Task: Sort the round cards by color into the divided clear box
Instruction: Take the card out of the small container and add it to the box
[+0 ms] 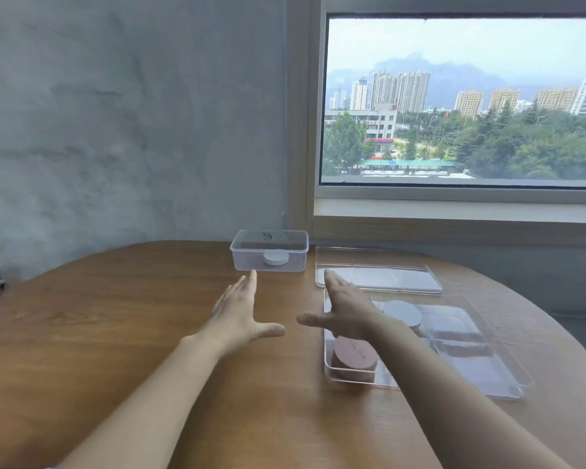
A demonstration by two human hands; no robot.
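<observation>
At the near edge of the wooden counter [115, 333], both forearms reach in from the bottom, w/ bare wood between them and wide open wood off to the left. The left hand [241, 313] is flat, fingers straight and together, thumb spread toward the middle, holding nothing. The right hand [349, 309] is likewise flat and wide, empty, and the two thumb tips are near each other but apart. It lies over the far-left corner of the divided clear box [326, 363], and its forearm crosses the box's near-left part. Can't tell if either palm touches anything. The box lies near the counter's curved right edge. Its near-left compartment holds a stack of reddish-brown round cards [354, 355]. The compartment just beyond holds white round cards [403, 313], partly hidden by the wrist. Other compartments are too blurred to read. Just beyond the box lies a flat clear lid [379, 277], edges approx parallel to it. Left of the lid, w/ a strip of wood between, stands a small clear tub [247, 262] holding a white disc stack [275, 258]. The left fingertips end just beside its near wall, contact unclear. Behind are a grey wall [115, 113] and a window [454, 96].
</observation>
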